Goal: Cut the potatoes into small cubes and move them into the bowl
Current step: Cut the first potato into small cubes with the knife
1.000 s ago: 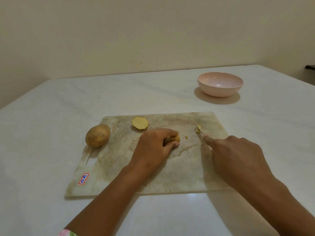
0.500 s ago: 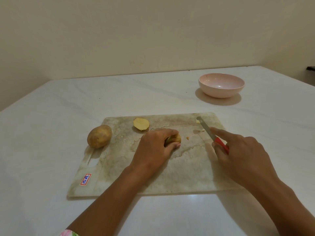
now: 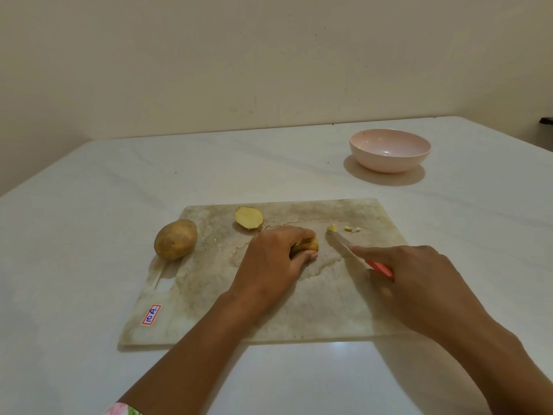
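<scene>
Since half a second ago, my right hand (image 3: 419,283) has swung the knife (image 3: 344,242) inward, so its tip now lies low over the cutting board (image 3: 299,310), just beside a few small cut bits (image 3: 331,228) and near the potato piece (image 3: 308,245). My left hand (image 3: 269,265) curls over that piece, fingers and thumb gripping it against the board. My right fingers wrap the red handle (image 3: 380,268), forefinger stretched along the blade's back. A half potato (image 3: 249,217) lies cut face up near the board's far edge, and a whole potato (image 3: 176,239) rests at its left edge. The pink bowl (image 3: 389,164) stands well apart, far right on the white table (image 3: 89,205).
</scene>
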